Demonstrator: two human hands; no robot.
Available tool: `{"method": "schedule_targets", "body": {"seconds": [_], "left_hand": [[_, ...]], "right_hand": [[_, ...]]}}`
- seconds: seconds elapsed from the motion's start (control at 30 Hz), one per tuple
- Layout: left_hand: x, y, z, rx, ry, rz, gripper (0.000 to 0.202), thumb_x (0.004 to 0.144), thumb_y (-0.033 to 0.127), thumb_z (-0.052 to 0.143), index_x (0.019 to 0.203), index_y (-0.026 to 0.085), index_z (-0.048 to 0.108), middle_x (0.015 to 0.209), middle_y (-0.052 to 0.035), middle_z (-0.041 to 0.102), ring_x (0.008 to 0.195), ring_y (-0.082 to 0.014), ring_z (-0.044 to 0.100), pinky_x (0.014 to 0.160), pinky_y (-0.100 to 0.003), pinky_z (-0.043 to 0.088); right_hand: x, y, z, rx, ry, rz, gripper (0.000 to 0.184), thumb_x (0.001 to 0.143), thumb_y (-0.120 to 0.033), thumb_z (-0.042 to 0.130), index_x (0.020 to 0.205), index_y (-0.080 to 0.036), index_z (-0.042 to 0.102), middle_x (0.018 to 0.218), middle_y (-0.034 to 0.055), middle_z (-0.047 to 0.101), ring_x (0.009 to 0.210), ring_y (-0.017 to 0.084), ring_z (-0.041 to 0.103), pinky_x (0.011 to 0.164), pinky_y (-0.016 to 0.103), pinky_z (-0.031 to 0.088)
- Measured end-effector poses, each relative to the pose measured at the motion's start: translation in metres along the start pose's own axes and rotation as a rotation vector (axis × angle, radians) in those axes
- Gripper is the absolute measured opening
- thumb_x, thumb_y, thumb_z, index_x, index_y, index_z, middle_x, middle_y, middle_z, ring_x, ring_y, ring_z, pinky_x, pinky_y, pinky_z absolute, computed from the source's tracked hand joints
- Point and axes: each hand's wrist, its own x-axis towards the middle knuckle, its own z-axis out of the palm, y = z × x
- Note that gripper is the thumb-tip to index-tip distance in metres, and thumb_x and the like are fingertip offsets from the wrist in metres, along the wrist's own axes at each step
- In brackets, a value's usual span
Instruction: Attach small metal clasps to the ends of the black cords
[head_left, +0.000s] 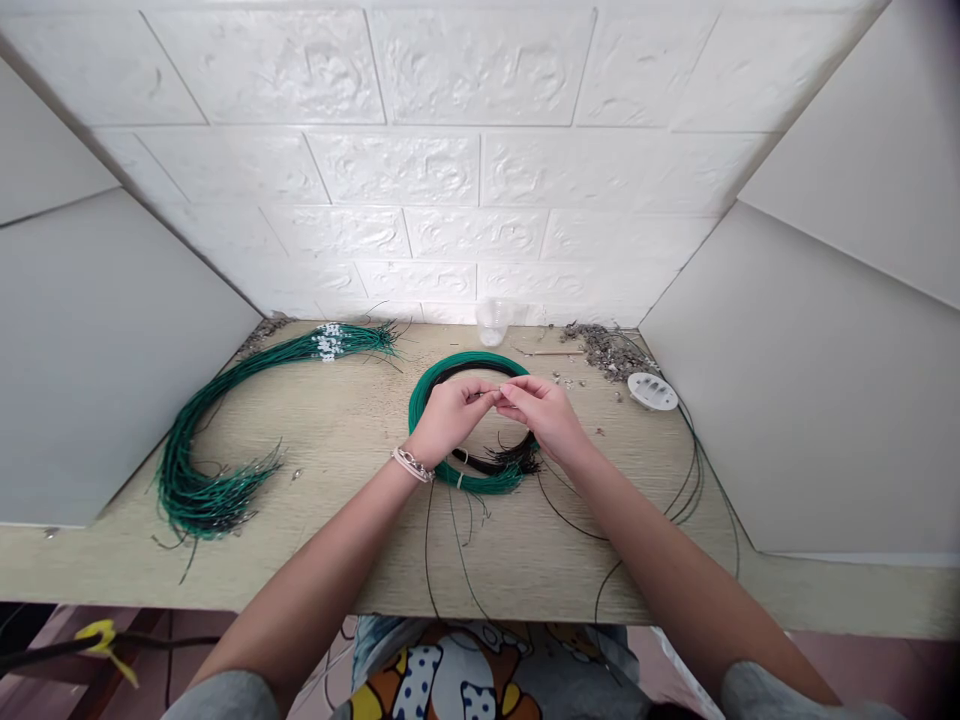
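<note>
My left hand [451, 415] and my right hand [541, 410] meet above a coil of green and black wires [480, 478] in the middle of the wooden table [352, 540]. Both hands have their fingertips pinched together on a thin wire end [496, 396] held between them. Thin dark wires trail down from the hands over the table's front edge. A bracelet sits on my left wrist.
A long curved bundle of green wires [225, 440] with white tags lies at the left. A clear plastic cup [493, 322] stands by the back wall. A pile of small metal parts [607, 350] and a white round lid [652, 391] lie at the right. White panels close both sides.
</note>
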Motion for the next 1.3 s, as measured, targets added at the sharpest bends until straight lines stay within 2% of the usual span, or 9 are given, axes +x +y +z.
{"method": "schedule_targets", "body": {"seconds": [0.2, 0.4, 0.7, 0.83, 1.13, 1.3], "left_hand": [[-0.0019, 0.0066, 0.0001, -0.023, 0.019, 0.022, 0.022, 0.080, 0.029, 0.048, 0.083, 0.018, 0.067, 0.070, -0.0003, 0.063, 0.067, -0.0130, 0.053, 0.063, -0.022, 0.039], [-0.0027, 0.0055, 0.0012, -0.035, 0.048, -0.002, 0.023, 0.080, 0.029, 0.045, 0.073, 0.015, 0.062, 0.065, 0.0014, 0.055, 0.058, -0.0094, 0.045, 0.055, -0.019, 0.034], [-0.0016, 0.0035, 0.0022, -0.045, 0.089, -0.025, 0.023, 0.078, 0.030, 0.047, 0.071, 0.015, 0.062, 0.061, 0.0020, 0.053, 0.055, -0.0087, 0.041, 0.054, -0.019, 0.033], [-0.0020, 0.0051, 0.0003, 0.021, 0.091, 0.027, 0.021, 0.079, 0.027, 0.047, 0.071, 0.016, 0.063, 0.059, 0.0020, 0.052, 0.055, -0.0091, 0.041, 0.055, -0.019, 0.033], [-0.0034, 0.0065, -0.0022, 0.222, 0.062, 0.186, 0.021, 0.082, 0.024, 0.045, 0.071, 0.017, 0.060, 0.057, 0.0029, 0.048, 0.054, -0.0085, 0.040, 0.057, -0.020, 0.031], [-0.0040, 0.0066, -0.0007, 0.262, 0.065, 0.203, 0.021, 0.082, 0.024, 0.044, 0.070, 0.017, 0.059, 0.055, 0.0026, 0.046, 0.054, -0.0093, 0.040, 0.058, -0.021, 0.031]], "right_hand": [[0.0001, 0.0013, 0.0000, 0.000, 0.006, -0.041, 0.022, 0.061, -0.036, 0.071, 0.072, -0.018, 0.063, 0.073, 0.0019, 0.066, 0.071, 0.013, 0.063, 0.076, 0.031, 0.053], [0.0001, 0.0014, -0.0014, -0.014, 0.002, -0.043, 0.022, 0.062, -0.036, 0.071, 0.073, -0.018, 0.063, 0.073, 0.0021, 0.065, 0.071, 0.014, 0.063, 0.075, 0.032, 0.053], [-0.0005, -0.0004, -0.0002, -0.040, -0.013, -0.042, 0.025, 0.059, -0.038, 0.072, 0.071, -0.018, 0.063, 0.071, 0.0012, 0.065, 0.069, 0.013, 0.062, 0.073, 0.031, 0.053], [-0.0014, -0.0025, -0.0005, -0.110, -0.015, -0.092, 0.024, 0.059, -0.037, 0.072, 0.070, -0.018, 0.063, 0.068, 0.0010, 0.063, 0.066, 0.013, 0.060, 0.073, 0.032, 0.052], [0.0010, -0.0002, -0.0066, -0.259, -0.068, -0.208, 0.014, 0.069, -0.032, 0.062, 0.075, -0.019, 0.060, 0.072, 0.0008, 0.061, 0.068, 0.014, 0.060, 0.070, 0.030, 0.049], [0.0008, 0.0000, -0.0064, -0.326, -0.084, -0.240, 0.011, 0.071, -0.031, 0.058, 0.074, -0.020, 0.057, 0.069, -0.0004, 0.059, 0.064, 0.012, 0.057, 0.064, 0.028, 0.046]]}}
